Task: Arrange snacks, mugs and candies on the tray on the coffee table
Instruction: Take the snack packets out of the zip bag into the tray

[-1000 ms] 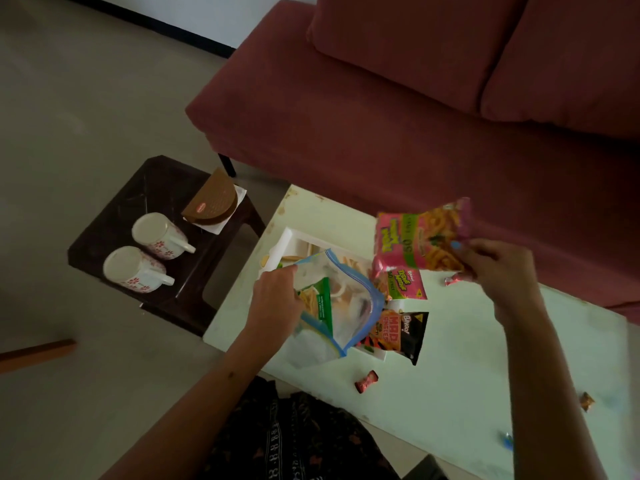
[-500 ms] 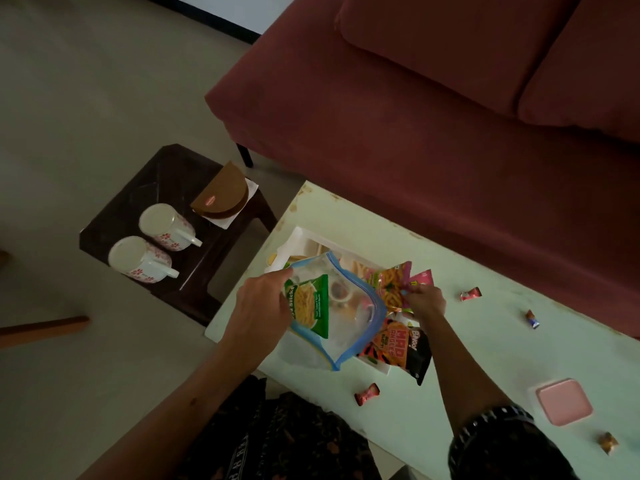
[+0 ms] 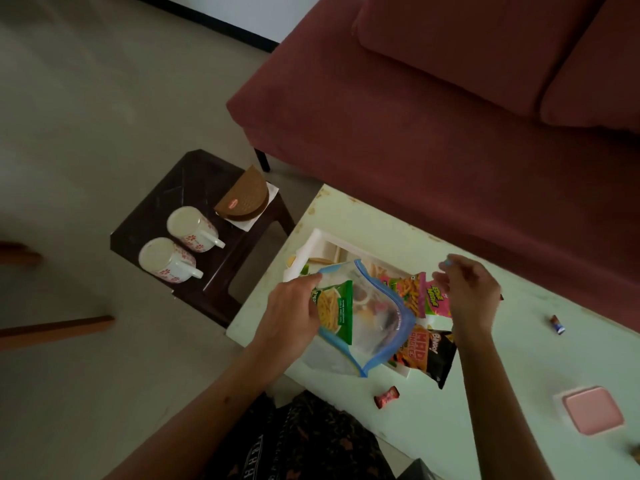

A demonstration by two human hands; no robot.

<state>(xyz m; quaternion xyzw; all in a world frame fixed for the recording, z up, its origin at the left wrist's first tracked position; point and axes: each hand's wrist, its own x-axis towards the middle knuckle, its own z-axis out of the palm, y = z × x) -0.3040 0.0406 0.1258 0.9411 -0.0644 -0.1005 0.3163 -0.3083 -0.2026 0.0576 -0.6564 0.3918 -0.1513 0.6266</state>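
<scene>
Left hand (image 3: pixel 294 317) grips zip bag (image 3: pixel 367 317) by its rim, mouth held open above tray (image 3: pixel 313 245) for unloading. Right hand (image 3: pixel 467 292) hovers empty, fingers loosely curled, over pink packet (image 3: pixel 437 299) lying in tray. Mugs (image 3: pixel 180 249) sit apart on stool (image 3: pixel 194 174)

Head-worn view, steeply downward, near
</scene>
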